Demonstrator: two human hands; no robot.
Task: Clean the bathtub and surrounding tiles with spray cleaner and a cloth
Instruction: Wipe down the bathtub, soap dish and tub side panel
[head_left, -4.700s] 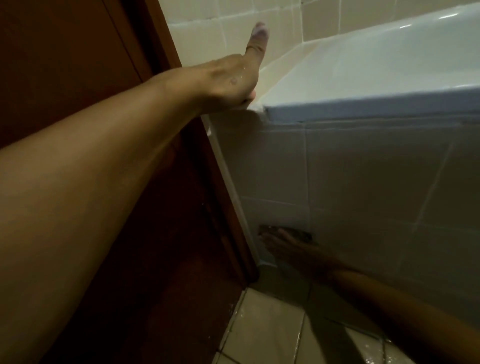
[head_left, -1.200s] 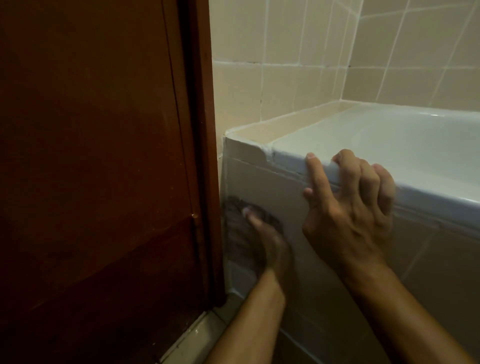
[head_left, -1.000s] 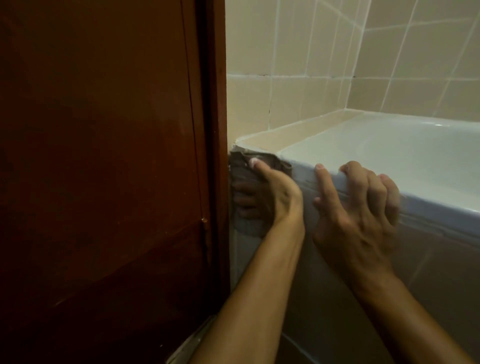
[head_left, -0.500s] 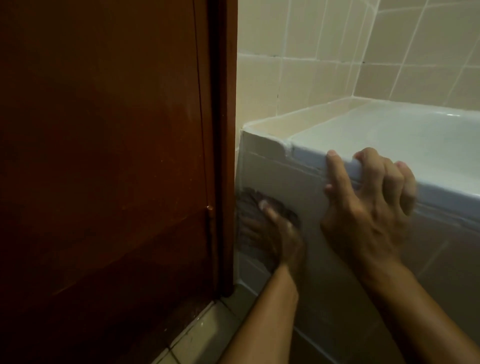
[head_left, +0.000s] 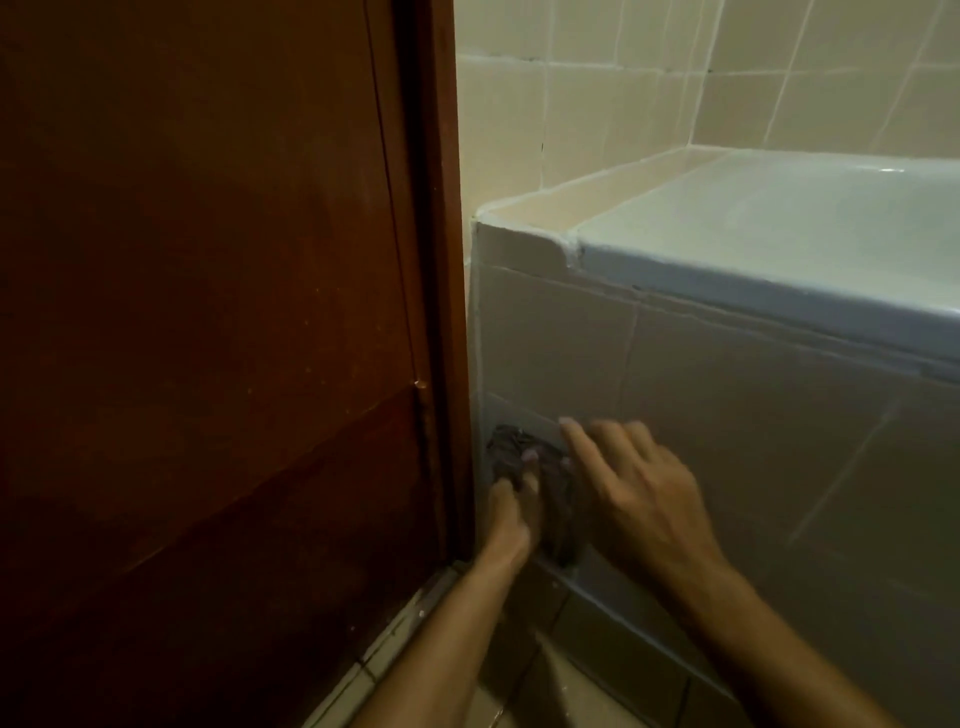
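Observation:
A dark crumpled cloth is pressed against the grey tiled front panel of the bathtub, low down in the corner by the door. My left hand holds it there with its fingers on top. My right hand is just to the right of the cloth, fingers spread and blurred, close to the tiles and holding nothing. The white bathtub rim runs above both hands. No spray bottle is in view.
A dark brown wooden door fills the left side, its edge close against the tub's corner. Beige wall tiles rise behind the tub. Wet pale floor tiles lie below my arms.
My left hand wiped the cloth up to the tub's corner and back down to the bottom of the panel. My right hand let go of the rim and dropped beside the cloth.

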